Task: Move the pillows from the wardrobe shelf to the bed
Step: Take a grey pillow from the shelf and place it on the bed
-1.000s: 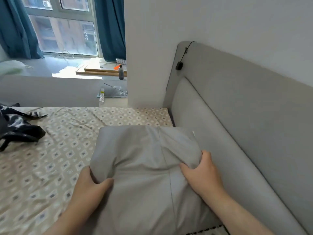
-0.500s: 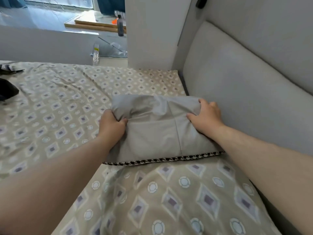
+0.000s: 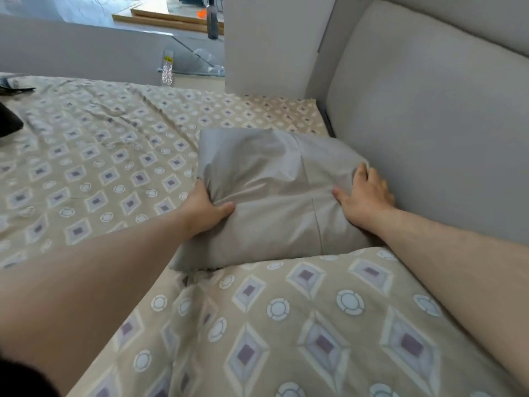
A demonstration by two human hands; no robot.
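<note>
By headboard (image 3: 429,124): grey pillow (image 3: 272,196) w/ patterned pillow (image 3: 315,325)

Far pillow (image 3: 274,196) and near pillow (image 3: 315,325) on the bed (image 3: 100,156) by the headboard (image 3: 429,124)
The far pillow touches the headboard on its right, its near edge hidden by the near pillow; left hand (image 3: 204,209) grips its left edge, right hand (image 3: 363,199) presses its right side

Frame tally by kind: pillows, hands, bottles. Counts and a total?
Pillows: 2, the grey pillow and the patterned pillow
Hands: 2, the left hand gripping the grey pillow and the right hand resting on it
Bottles: 2, the dark bottle and the clear bottle
Total: 6
</note>
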